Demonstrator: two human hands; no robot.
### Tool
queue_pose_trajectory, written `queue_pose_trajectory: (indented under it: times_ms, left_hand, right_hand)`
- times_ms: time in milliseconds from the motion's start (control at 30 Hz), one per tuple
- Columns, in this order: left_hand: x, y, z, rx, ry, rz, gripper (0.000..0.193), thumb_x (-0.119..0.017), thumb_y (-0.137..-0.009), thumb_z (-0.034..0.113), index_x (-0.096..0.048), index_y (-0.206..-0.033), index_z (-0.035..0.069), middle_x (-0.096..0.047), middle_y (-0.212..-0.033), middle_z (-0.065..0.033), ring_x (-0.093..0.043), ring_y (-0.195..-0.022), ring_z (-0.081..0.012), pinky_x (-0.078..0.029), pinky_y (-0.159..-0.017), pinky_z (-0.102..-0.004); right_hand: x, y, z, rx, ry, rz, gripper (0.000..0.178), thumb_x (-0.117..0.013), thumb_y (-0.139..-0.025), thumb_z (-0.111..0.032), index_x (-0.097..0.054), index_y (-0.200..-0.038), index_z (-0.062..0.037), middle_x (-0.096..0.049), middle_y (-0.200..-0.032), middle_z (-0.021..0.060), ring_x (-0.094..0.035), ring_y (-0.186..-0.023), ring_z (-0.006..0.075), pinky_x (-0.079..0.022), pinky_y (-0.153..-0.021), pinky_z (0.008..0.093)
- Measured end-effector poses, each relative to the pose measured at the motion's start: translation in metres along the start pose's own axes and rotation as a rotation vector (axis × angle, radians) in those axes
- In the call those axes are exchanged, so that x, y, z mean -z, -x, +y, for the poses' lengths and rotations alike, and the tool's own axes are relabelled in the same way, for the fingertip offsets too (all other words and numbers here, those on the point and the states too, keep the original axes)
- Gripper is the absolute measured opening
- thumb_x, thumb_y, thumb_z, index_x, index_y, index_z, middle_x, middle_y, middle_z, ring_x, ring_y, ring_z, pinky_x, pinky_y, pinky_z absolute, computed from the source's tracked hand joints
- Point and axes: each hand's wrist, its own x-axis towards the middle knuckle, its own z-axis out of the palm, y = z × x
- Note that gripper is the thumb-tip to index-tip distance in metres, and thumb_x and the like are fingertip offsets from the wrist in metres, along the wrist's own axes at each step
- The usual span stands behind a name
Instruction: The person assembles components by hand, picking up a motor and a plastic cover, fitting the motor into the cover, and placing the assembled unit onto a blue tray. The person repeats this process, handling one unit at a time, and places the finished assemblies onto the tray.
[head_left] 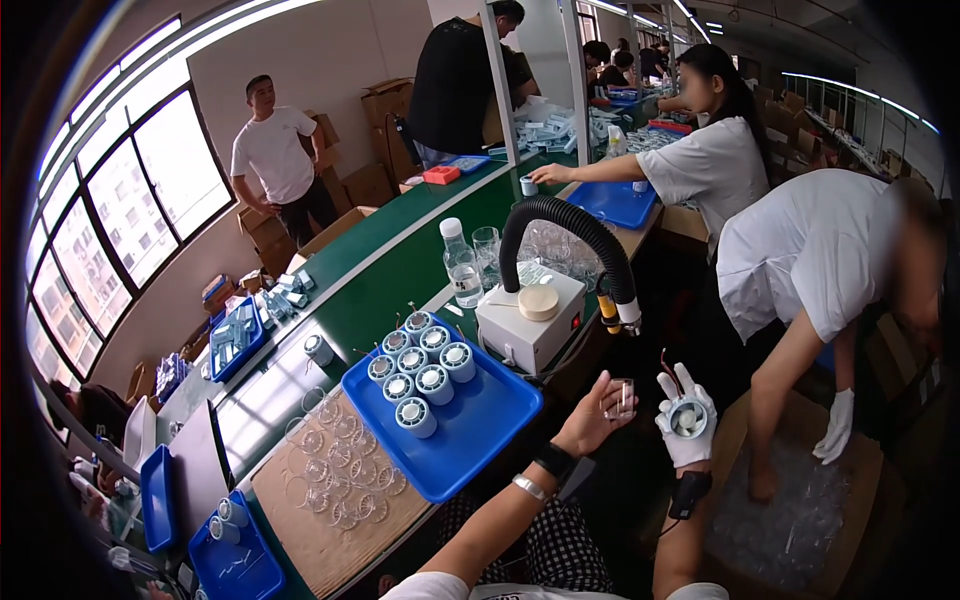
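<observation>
Fingers of the left hand [592, 415], bare, are closed around a clear plastic cup [622, 398], held up beyond the front edge of the counter [405, 258]. Just beside it, the white-gloved right hand [686, 440] is curled around a pale blue round housing [689, 419], its open end facing the camera and thin wires rising above it; the two pieces are apart. A black wristband [554, 460] and a metallic bracelet [530, 487] circle the left wrist.

Left of the hands, a blue tray [480, 440] carries a cluster of upright fan-like housings [433, 382], grilles upward. Next to it, clear rings [343, 465] crowd a cardboard sheet [330, 562]. Behind the tray stands a white box unit [530, 335] with a black corrugated hose [575, 215] arching from it, near a clear bottle [464, 280]. On the right, a co-worker [800, 250] bends over a carton [862, 470], one arm reaching down into clear plastic pieces [785, 525].
</observation>
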Motion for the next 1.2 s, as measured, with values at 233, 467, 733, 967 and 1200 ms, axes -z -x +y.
queue_pose_trajectory:
  times_ms: [233, 467, 733, 967, 1200]
  left_hand:
    - [-0.001, -0.048, -0.004, 0.041, -0.424, -0.010, 0.053, -0.052, -0.082, 0.048, -0.048, -0.108, 0.003, -0.055, -0.097, -0.0063, -0.055, -0.091, -0.0159, -0.046, -0.077, -0.0286]
    - [0.049, 0.081, -0.026, 0.066, -0.122, -0.475, 0.064, -0.055, -0.079, 0.049, -0.043, -0.118, 0.000, -0.040, -0.129, -0.0149, -0.049, -0.108, -0.0208, -0.046, -0.081, -0.0310]
    - [0.125, 0.200, -0.062, 0.043, -0.056, -0.183, 0.073, -0.049, -0.078, 0.059, -0.041, -0.121, 0.000, -0.035, -0.131, -0.0164, -0.048, -0.108, -0.0221, -0.045, -0.083, -0.0329]
    - [0.146, 0.229, -0.037, 0.117, 0.053, 0.130, 0.067, -0.025, -0.087, 0.057, -0.046, -0.115, -0.001, -0.051, -0.114, -0.0118, -0.056, -0.091, -0.0210, -0.046, -0.078, -0.0326]
    - [0.169, 0.258, -0.018, 0.213, -0.544, 0.254, 0.063, -0.023, -0.091, 0.050, -0.057, -0.096, -0.002, -0.062, -0.090, -0.0109, -0.058, -0.080, -0.0202, -0.048, -0.071, -0.0317]
  right_hand:
    - [0.014, 0.045, 0.009, 0.147, 0.345, 0.260, 0.058, -0.050, -0.084, -0.026, -0.028, -0.132, -0.0040, -0.045, -0.122, 0.0197, -0.058, -0.070, 0.0165, -0.050, -0.061, 0.0260]
    - [-0.002, 0.065, 0.035, -0.002, 0.498, -0.055, 0.067, -0.052, -0.083, -0.022, -0.016, -0.136, -0.0049, -0.035, -0.131, 0.0190, -0.058, -0.082, 0.0181, -0.050, -0.067, 0.0259]
    - [0.025, 0.097, 0.129, -0.802, 1.084, -0.405, 0.044, -0.057, -0.080, -0.017, -0.047, -0.121, -0.0037, -0.056, -0.112, 0.0130, -0.059, -0.085, 0.0157, -0.049, -0.069, 0.0281]
    - [-0.016, 0.059, 0.140, -0.268, 1.631, -0.541, 0.010, -0.059, -0.076, -0.013, -0.066, -0.080, -0.0074, -0.062, -0.073, 0.0076, -0.060, -0.066, 0.0173, -0.048, -0.060, 0.0288]
    - [-0.041, 0.082, 0.182, -0.169, 1.926, -0.963, 0.009, -0.057, -0.076, -0.008, -0.065, -0.081, -0.0066, -0.061, -0.071, 0.0067, -0.060, -0.065, 0.0169, -0.047, -0.060, 0.0276]
